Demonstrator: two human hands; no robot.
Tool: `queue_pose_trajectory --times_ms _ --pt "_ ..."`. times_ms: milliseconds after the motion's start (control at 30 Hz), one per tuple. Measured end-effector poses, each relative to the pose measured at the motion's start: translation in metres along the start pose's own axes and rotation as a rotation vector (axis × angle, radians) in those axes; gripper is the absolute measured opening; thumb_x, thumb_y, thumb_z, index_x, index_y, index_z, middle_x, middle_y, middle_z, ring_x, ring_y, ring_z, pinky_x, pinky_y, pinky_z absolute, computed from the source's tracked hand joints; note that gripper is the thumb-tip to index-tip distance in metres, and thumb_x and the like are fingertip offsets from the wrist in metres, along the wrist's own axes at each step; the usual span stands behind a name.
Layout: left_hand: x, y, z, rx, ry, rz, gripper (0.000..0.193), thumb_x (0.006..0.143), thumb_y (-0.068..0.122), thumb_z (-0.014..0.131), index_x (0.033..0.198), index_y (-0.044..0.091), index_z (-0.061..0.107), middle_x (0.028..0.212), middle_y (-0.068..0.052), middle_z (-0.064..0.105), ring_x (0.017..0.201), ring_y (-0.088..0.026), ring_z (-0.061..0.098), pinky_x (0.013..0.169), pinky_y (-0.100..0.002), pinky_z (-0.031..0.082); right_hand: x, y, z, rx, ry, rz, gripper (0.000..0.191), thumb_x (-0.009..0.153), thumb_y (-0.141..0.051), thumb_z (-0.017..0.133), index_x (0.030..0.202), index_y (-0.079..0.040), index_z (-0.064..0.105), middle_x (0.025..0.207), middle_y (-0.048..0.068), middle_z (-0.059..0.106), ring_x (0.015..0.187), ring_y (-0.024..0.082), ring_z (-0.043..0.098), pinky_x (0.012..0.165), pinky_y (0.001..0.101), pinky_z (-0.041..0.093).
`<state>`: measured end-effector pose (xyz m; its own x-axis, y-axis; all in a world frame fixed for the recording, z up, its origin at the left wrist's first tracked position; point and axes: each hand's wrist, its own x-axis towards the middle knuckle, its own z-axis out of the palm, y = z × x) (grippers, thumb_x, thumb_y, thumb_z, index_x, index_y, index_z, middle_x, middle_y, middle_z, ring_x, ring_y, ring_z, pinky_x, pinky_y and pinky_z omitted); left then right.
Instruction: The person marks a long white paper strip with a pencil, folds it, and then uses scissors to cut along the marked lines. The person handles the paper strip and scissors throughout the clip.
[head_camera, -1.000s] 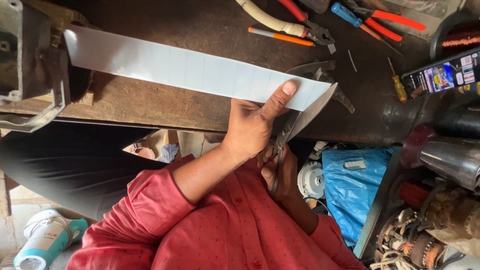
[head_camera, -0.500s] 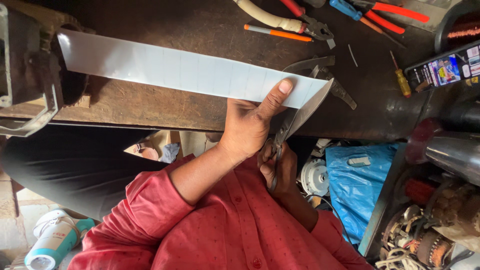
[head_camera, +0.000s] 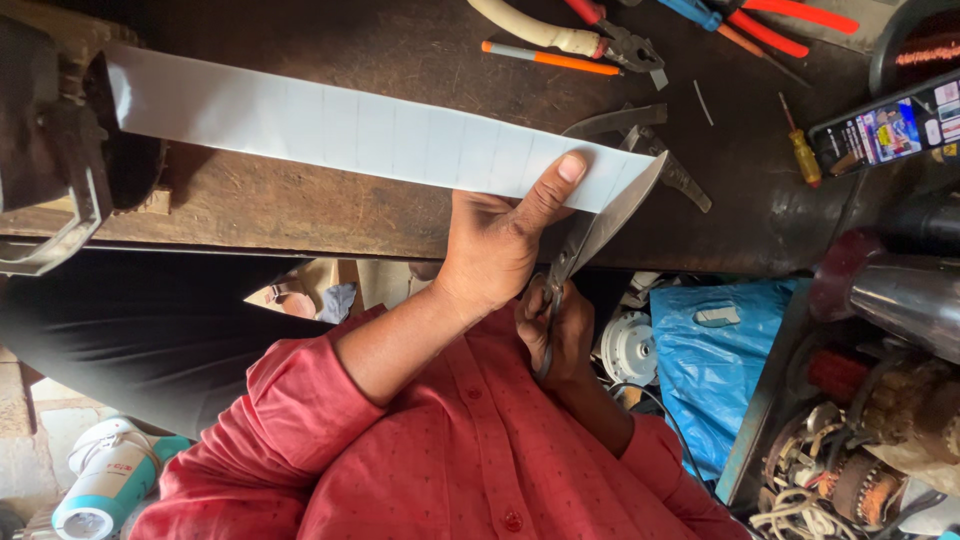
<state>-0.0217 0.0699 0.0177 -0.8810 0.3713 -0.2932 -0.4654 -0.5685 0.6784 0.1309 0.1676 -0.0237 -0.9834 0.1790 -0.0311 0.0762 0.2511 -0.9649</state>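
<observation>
A long white paper strip ruled with faint cross lines (head_camera: 350, 128) is held flat across the dark, worn wooden surface (head_camera: 300, 205). The left hand (head_camera: 495, 245) is closed on the strip's near edge: the thumb (head_camera: 555, 180) is pressed on top of the paper, while the other fingers are curled beneath it and cannot be seen. The far end of the strip reaches a dark metal fixture (head_camera: 60, 170) at the end of the surface, well away from the fingers.

Just beside the thumb, the end of the strip is met by the grey steel blades of a pair of metal shears (head_camera: 600, 225), which are slightly parted, with the paper's corner lying along them. The shear handles are gripped by the right hand (head_camera: 560, 335), its fingers wrapped shut around them below the edge of the surface, close against the red shirt (head_camera: 450, 450).

Beyond the fingertips, cream-handled pliers (head_camera: 560, 35), an orange pen (head_camera: 550, 58) and red-handled pliers (head_camera: 770, 25) are laid on the surface. A small screwdriver with a yellow handle (head_camera: 800, 150) is seen farther to the shears' side. A blue plastic bag (head_camera: 710, 360) is lying below, near the right hand.
</observation>
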Motion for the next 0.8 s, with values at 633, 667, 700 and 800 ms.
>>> queue_pose_trajectory --times_ms 633,667,700,800 --pt "-0.001 -0.001 0.000 0.027 0.002 0.040 0.028 0.097 0.026 0.077 0.104 -0.001 0.073 0.092 -0.005 0.073 0.083 -0.010 0.067 0.072 -0.025 0.055 0.002 -0.008 0.004 -0.079 0.035 0.058 0.056 0.100 -0.058 0.064 0.091 -0.004 0.050 0.069 0.002 0.055 0.057 0.011 0.055 0.054 0.0249 0.042" --pt "-0.003 -0.001 0.000 0.063 0.004 0.046 0.028 0.098 0.026 0.077 0.104 -0.001 0.073 0.092 -0.005 0.074 0.083 -0.010 0.068 0.073 -0.025 0.056 0.003 -0.009 0.004 -0.058 0.031 0.033 0.058 0.101 -0.060 0.063 0.094 -0.004 0.050 0.072 0.003 0.054 0.060 0.011 0.055 0.056 0.0253 0.043" --pt "-0.005 -0.001 0.001 0.100 0.006 0.053 0.028 0.098 0.025 0.077 0.104 -0.001 0.074 0.092 -0.005 0.075 0.083 -0.011 0.069 0.074 -0.025 0.057 0.004 -0.009 0.003 -0.036 0.028 0.007 0.060 0.101 -0.063 0.061 0.097 -0.004 0.049 0.076 0.003 0.054 0.063 0.012 0.056 0.059 0.0257 0.044" --pt "-0.012 -0.002 0.003 0.033 -0.022 0.010 0.027 0.098 0.024 0.077 0.103 -0.002 0.072 0.093 -0.006 0.075 0.085 -0.012 0.070 0.074 -0.026 0.057 0.006 -0.010 0.003 -0.083 0.058 -0.013 0.069 0.098 -0.071 0.056 0.106 -0.003 0.050 0.081 0.002 0.054 0.069 0.011 0.060 0.061 0.0247 0.047"
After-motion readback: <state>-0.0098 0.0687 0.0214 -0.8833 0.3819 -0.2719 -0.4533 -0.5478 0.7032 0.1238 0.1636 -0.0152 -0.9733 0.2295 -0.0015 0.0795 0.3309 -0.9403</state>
